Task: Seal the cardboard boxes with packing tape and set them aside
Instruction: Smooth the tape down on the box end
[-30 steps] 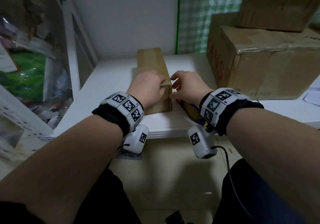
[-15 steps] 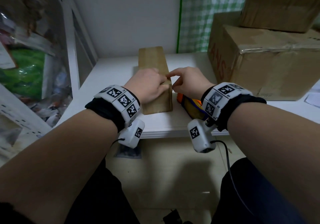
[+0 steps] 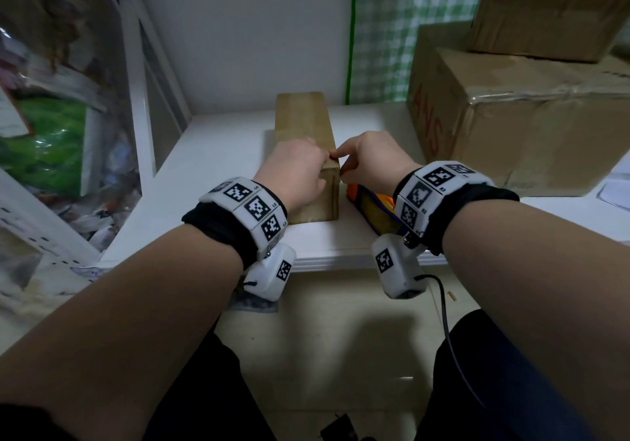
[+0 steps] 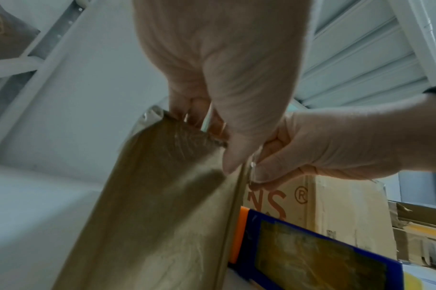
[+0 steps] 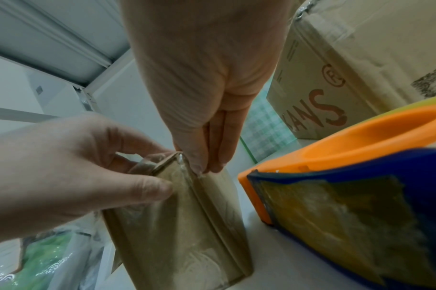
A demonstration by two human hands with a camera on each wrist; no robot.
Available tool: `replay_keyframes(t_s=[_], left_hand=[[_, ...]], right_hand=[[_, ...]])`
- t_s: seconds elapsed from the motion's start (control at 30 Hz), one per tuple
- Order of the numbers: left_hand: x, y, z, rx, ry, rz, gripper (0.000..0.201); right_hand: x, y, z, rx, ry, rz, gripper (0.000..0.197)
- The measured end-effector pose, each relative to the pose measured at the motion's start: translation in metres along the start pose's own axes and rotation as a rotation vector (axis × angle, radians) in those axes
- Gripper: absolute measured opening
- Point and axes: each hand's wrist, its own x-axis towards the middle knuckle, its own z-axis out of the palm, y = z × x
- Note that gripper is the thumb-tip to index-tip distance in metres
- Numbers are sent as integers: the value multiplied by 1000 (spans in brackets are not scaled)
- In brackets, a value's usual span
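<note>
White shelf [image 3: 218,174] (w/ stacked boxes [image 3: 531,127])

The long narrow box [image 3: 305,140] is plain brown, glossy under clear tape. Beside it the tape dispenser [image 5: 348,176] is orange and dark blue. The big carton [image 3: 511,123] is tan with red lettering. The table [image 3: 218,174] is white, and the curtain [image 3: 385,28] is green-and-white check.

Storage or packing corner: taped cardboard boxes [image 3: 531,127] stacked on a white table [image 3: 218,168], tape dispenser [image 5: 356,176], plastic-wrapped goods [image 3: 44,133] alongside.
</note>
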Motion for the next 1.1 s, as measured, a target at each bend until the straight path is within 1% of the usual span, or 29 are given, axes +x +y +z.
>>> replay_keyframes(t_s=[0.07, 0.13, 0.33, 0.4, 0.47, 0.53, 0.6, 0.73, 0.83, 0.97, 1.1], left_hand=[[0, 3, 3, 1, 52, -23, 35], [2, 5, 4, -4, 65, -32, 39], [5, 1, 4, -26, 33, -21, 57], [6, 0, 2, -29, 12, -10, 61], [7, -1, -2, -24, -4, 3, 56], [6, -3, -4, -47, -9, 15, 45], [4, -6, -2, -66, 6, 19, 38], [2, -4, 2, -98, 63, -20, 34], [3, 0, 3, -131, 87, -21, 30], [3, -1, 1, -143, 93, -5, 25], [3, -3, 1, -134, 72, -6, 26]], right_hand=[[-1, -1, 0, -12, 2, -12, 41], [-1, -1, -1, -15, 0, -18, 40], [-1, -3, -4, -34, -18, -18, 43], [-1, -3, -4, -33, -17, -12, 44], [-1, -1, -3, -23, -18, -7, 45], [-1, 0, -3, -23, -23, -6, 45], [-1, -1, -2, -38, -18, -16, 43], [-1, -4, -2, -66, 2, -51, 41], [-1, -3, -1, -91, 11, -64, 39], [-1, -3, 1, -104, 36, -72, 36], [1, -5, 3, -140, 42, -96, 32]])
